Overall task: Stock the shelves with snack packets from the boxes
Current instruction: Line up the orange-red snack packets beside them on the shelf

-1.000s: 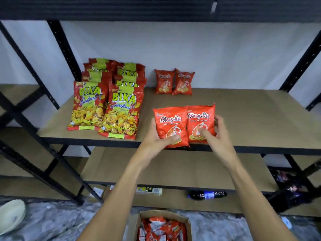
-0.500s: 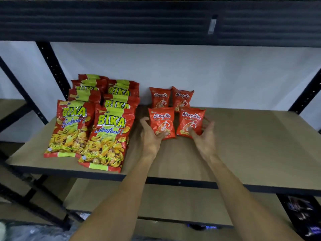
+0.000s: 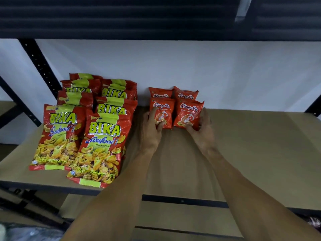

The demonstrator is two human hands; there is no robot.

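Observation:
Two small orange prawn-cracker packets stand at the back of the brown shelf board (image 3: 251, 145). My left hand (image 3: 152, 126) grips the left packet (image 3: 164, 110) by its lower edge. My right hand (image 3: 202, 129) grips the right packet (image 3: 190, 111) at its bottom right corner. Both held packets lean against two more orange packets (image 3: 185, 94) that stand against the white wall. Left of them, several large red and yellow Bika seafood bags (image 3: 102, 141) lie in two overlapping rows.
A dark upper shelf (image 3: 156, 16) hangs overhead. Black uprights (image 3: 40, 66) frame the left side, and one stands at the far right. The right half of the shelf board is bare. A lower shelf (image 3: 182, 216) shows under my arms.
Both hands have carried the two orange packets from the shelf's front edge to the back, up against the two packets at the wall. The camera has moved closer and the box has left view.

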